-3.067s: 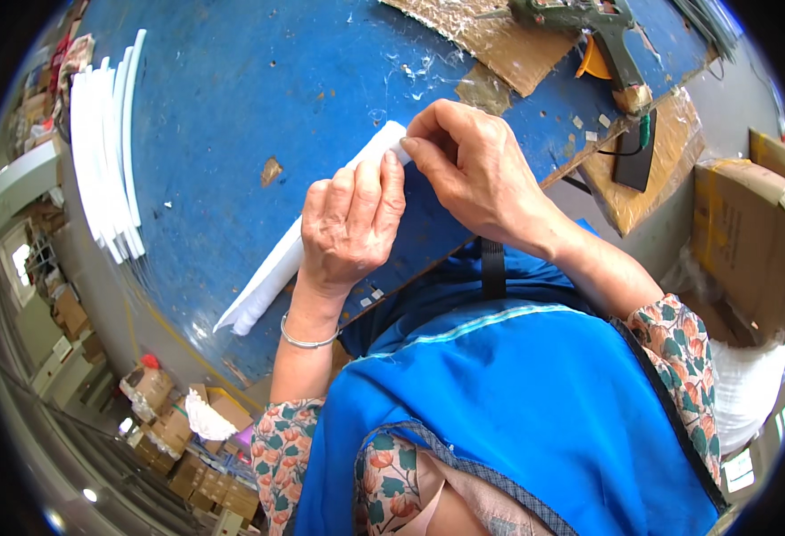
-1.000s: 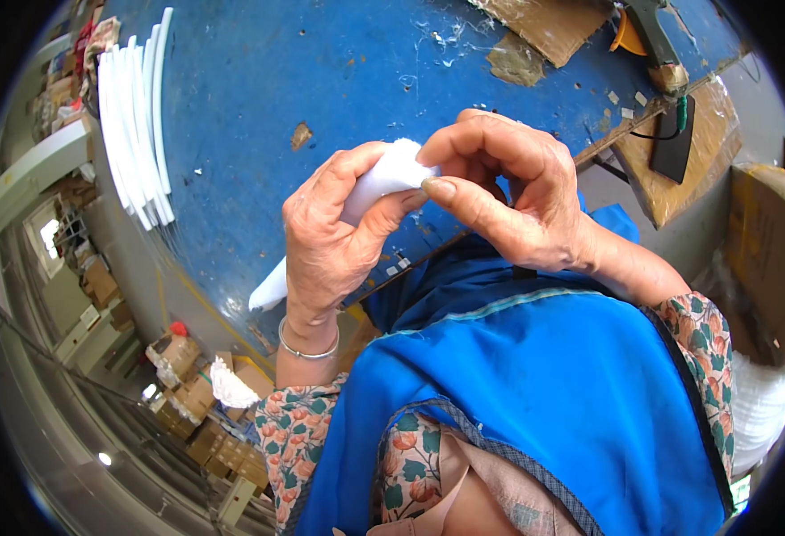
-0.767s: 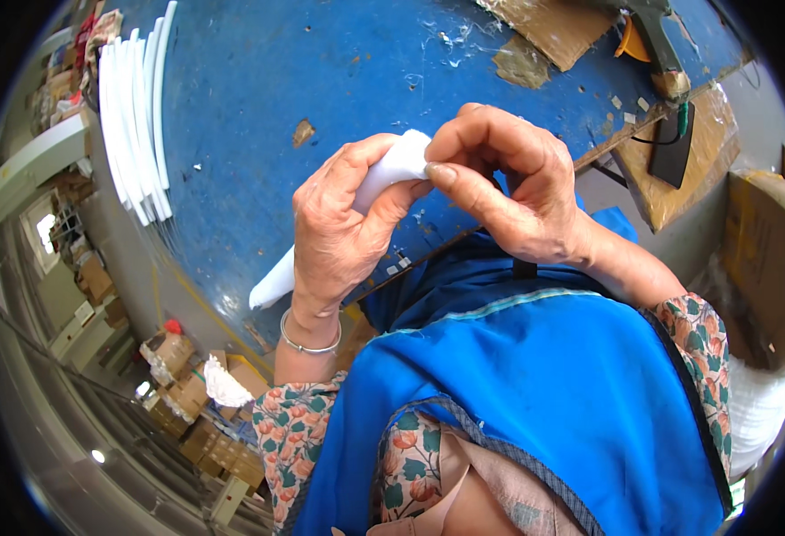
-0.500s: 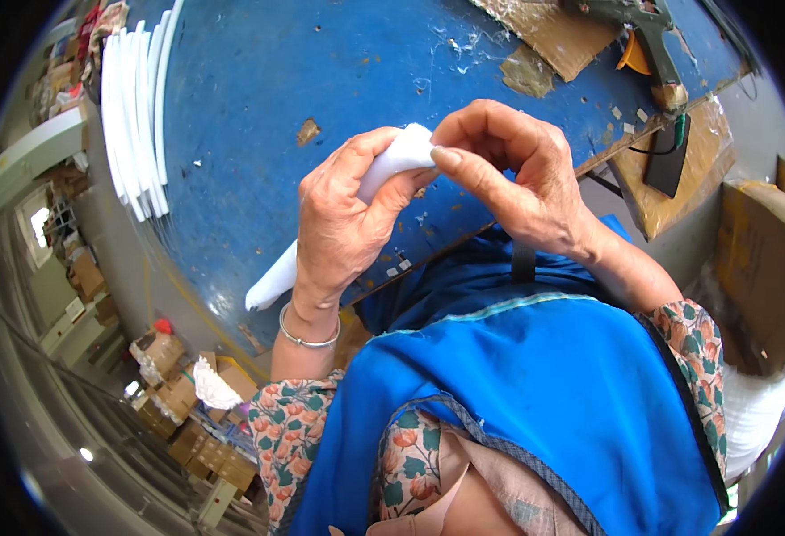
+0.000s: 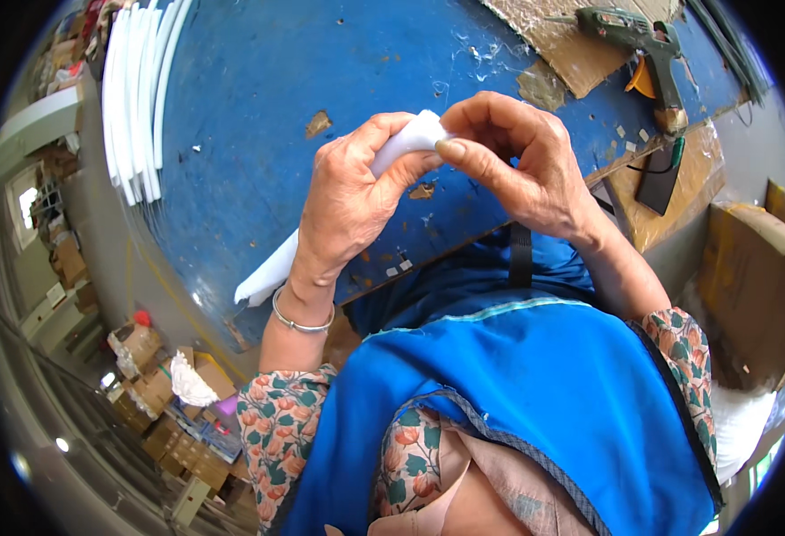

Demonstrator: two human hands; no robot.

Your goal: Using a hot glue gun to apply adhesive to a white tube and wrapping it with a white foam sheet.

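Observation:
A long white foam strip [image 5: 272, 272] is held above the near edge of a blue worktable [image 5: 258, 98]. My left hand [image 5: 348, 201] wraps around the strip's upper part, and the lower end sticks out below my wrist. My right hand [image 5: 522, 165] pinches the strip's top end [image 5: 419, 134] between thumb and fingers. Both hands touch each other at that end.
Several curved white strips [image 5: 133, 98] lie at the table's far left. A green glue gun [image 5: 642, 40] rests on cardboard [image 5: 558, 45] at the far right. A cardboard box [image 5: 750, 286] stands on the right; boxes and bags [image 5: 173, 384] sit on the floor at the left.
The strip has been lifted off the table and now sits between both hands. My right fingers have shifted along its top end. The view has moved slightly.

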